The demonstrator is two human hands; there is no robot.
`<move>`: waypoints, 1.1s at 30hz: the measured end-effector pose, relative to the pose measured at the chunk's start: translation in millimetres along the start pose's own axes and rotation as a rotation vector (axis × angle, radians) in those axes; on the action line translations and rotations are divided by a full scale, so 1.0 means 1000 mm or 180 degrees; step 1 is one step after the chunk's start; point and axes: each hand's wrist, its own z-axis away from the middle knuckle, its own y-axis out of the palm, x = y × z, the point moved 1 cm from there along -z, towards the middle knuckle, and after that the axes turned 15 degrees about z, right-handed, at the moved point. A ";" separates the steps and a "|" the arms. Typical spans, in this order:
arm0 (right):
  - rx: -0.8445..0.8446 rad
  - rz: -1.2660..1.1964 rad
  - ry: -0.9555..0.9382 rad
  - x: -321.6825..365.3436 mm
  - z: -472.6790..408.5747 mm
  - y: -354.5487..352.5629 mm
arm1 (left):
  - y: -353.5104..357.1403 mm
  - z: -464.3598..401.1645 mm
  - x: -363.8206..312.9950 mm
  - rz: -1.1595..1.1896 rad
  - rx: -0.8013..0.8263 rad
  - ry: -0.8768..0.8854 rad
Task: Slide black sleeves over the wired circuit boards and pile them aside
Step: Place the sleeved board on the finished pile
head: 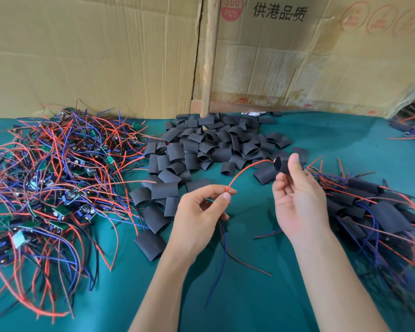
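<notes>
My left hand [201, 212] pinches a red wire [244, 171] between thumb and forefinger; blue and dark wires [222, 255] trail down from under the palm. The board on these wires is hidden inside my hand. The red wire arcs up to the right into a black sleeve [282, 165], which my right hand [295, 197] pinches at its fingertips above the cloth. A heap of loose black sleeves [201, 149] lies behind and left of my hands. Bare wired green boards [53, 178] form a tangled pile at the left. Sleeved boards [374, 212] are piled at the right.
Green cloth [249, 295] covers the table. Flattened cardboard boxes [106, 56] stand along the back edge, with a wooden post [209, 56] between them. More wires [412, 128] lie at the far right rear.
</notes>
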 end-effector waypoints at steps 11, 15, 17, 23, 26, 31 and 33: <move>-0.0092 -0.0134 0.0216 -0.005 -0.002 -0.001 | -0.001 0.000 0.001 -0.0028 0.0002 0.0062; -0.0021 -0.0208 0.0225 -0.005 -0.001 0.002 | -0.001 0.000 0.003 -0.0152 0.0062 0.0099; 0.0043 -0.0200 0.0277 -0.007 0.000 0.004 | -0.001 -0.001 0.004 -0.0280 0.0088 0.0132; 0.1087 0.0456 0.0347 -0.021 0.012 0.015 | 0.001 -0.001 0.005 -0.0489 0.0069 0.0188; 0.1297 0.1205 0.0054 -0.024 0.015 0.017 | -0.001 0.000 0.004 -0.0363 -0.0028 0.0161; 0.1210 0.1706 -0.0202 -0.023 0.014 0.012 | -0.006 -0.002 0.003 0.0194 0.0023 -0.0063; 0.1212 0.1707 -0.0174 -0.023 0.014 0.012 | -0.007 -0.002 0.004 0.0250 0.0103 -0.0080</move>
